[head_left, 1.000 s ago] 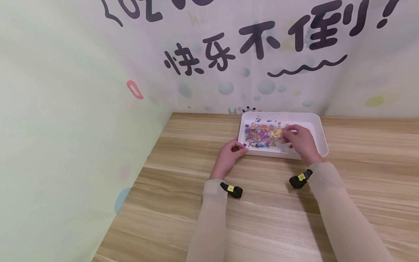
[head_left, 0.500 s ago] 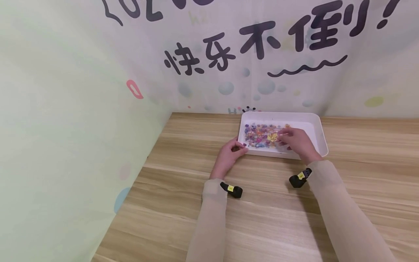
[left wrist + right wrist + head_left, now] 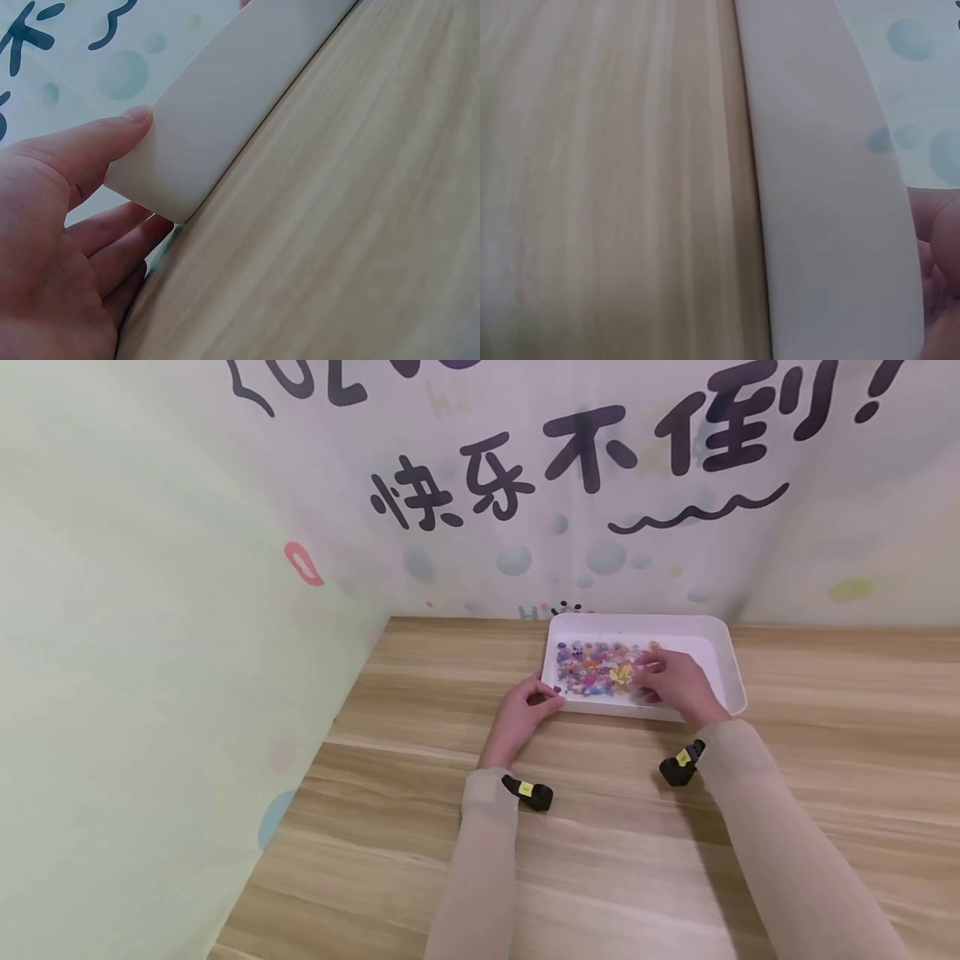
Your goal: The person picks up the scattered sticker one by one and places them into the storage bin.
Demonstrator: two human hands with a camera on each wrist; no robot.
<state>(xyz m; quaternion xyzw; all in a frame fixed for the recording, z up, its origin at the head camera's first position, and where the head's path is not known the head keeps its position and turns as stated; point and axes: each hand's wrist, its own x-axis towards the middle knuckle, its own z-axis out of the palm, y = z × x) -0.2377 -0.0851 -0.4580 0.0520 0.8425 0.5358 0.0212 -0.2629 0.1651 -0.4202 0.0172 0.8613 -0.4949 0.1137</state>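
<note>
A shallow white tray stands against the back wall with many small colourful flower-like pieces spread over its left half. My left hand grips the tray's near left corner, thumb on the rim and the other fingers around the end. A small dark purple piece lies by its fingertips. Over the pieces, my right hand is bent with thumb and fingers together, pinching a yellow flower-shaped piece. In the right wrist view the tray's wall hides most of its fingers.
The tray rests on a wood-grain table. A printed cloth wall with large dark characters rises right behind it, and a pale wall borders the table's left side. Both wrists wear black cameras.
My right hand has moved slightly left and nearer with the yellow piece, and the pieces around it have shifted. My left hand keeps its hold on the tray's corner.
</note>
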